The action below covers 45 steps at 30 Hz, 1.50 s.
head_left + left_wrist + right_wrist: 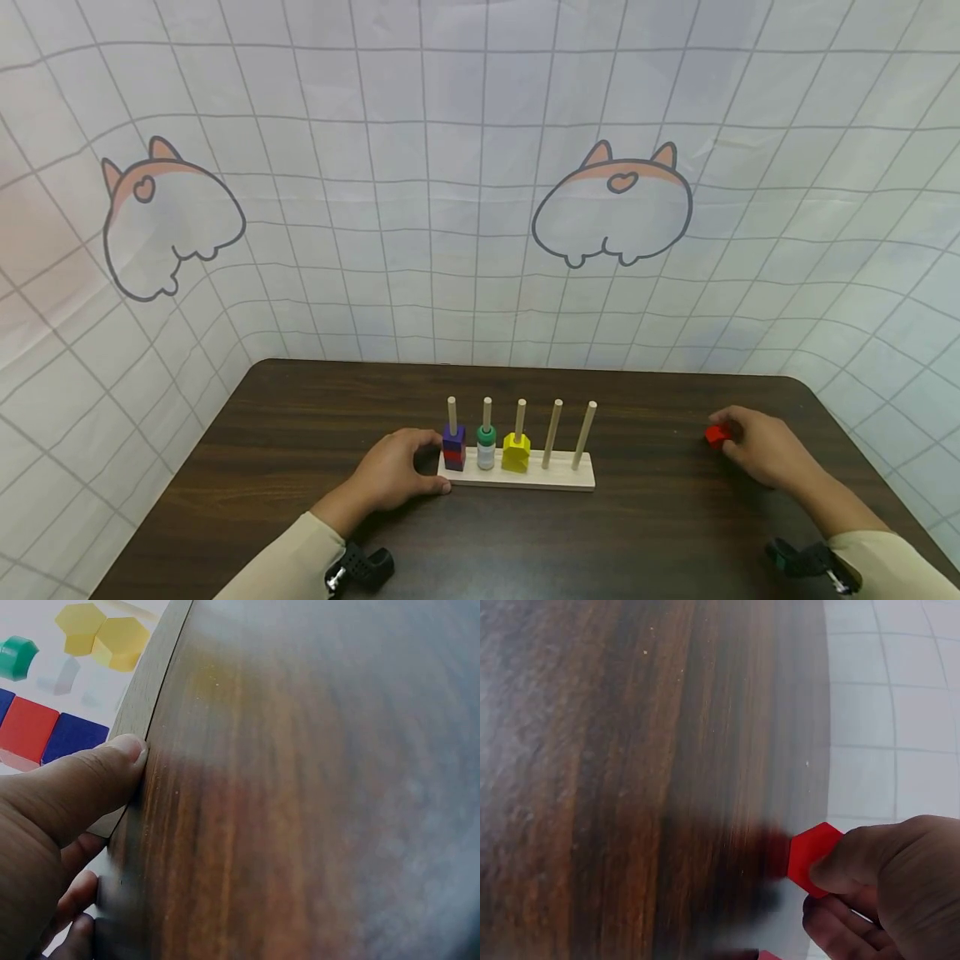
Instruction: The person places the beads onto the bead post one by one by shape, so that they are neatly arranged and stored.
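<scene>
My left hand (392, 472) grips the left end of a pale wooden peg board (555, 479), its thumb on the front edge. Five upright pegs are replaced here by several pegs on the board. The leftmost carries a purple and red stack (453, 450), then come a green and white stack (486, 448) and yellow hexagonal blocks (516, 454). The two right-hand pegs are bare. Far to the right, my right hand (768, 450) pinches a red hexagonal block (810, 851) between thumb and fingers, at the table's right side.
A dark wood-grain table (300, 417) lies under everything. Behind it hangs a white gridded cloth (390, 250) with cartoon animal prints. At the bottom of the right wrist view a second red piece (767, 955) partly shows.
</scene>
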Available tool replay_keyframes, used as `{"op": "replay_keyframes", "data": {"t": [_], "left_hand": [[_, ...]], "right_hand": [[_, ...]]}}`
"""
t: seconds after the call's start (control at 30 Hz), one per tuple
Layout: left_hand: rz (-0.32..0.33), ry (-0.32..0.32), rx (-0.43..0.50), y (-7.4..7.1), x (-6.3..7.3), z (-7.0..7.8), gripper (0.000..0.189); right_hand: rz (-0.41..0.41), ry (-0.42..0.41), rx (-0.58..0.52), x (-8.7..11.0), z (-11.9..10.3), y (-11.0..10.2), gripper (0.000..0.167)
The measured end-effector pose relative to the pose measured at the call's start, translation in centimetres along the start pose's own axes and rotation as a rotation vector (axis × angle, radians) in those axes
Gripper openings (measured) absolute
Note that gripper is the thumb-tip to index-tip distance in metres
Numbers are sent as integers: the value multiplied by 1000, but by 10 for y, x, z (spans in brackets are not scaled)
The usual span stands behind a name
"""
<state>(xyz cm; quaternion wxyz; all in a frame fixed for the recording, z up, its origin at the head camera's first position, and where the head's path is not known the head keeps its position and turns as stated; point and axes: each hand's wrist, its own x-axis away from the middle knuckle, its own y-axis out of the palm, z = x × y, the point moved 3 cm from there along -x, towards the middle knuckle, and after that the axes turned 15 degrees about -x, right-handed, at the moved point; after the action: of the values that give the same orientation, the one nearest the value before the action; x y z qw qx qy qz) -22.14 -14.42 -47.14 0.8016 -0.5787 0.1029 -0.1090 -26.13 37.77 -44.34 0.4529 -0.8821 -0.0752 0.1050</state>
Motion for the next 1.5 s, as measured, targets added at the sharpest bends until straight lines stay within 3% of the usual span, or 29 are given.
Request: {"op": "replay_keyframes", "data": {"t": [0.6,0.93,1.5], "left_hand": [[4,14,-5,0,-1,0,65],[5,12,-7,-1,-1,0,65],[7,18,-2,-2,0,1,65]], "right_hand": [[-5,-38,-85,-14,-17,9,29],[-22,-80,-204,-17,-53,7,29],[-8,-150,-239,-15,-103,-9,31]]}}
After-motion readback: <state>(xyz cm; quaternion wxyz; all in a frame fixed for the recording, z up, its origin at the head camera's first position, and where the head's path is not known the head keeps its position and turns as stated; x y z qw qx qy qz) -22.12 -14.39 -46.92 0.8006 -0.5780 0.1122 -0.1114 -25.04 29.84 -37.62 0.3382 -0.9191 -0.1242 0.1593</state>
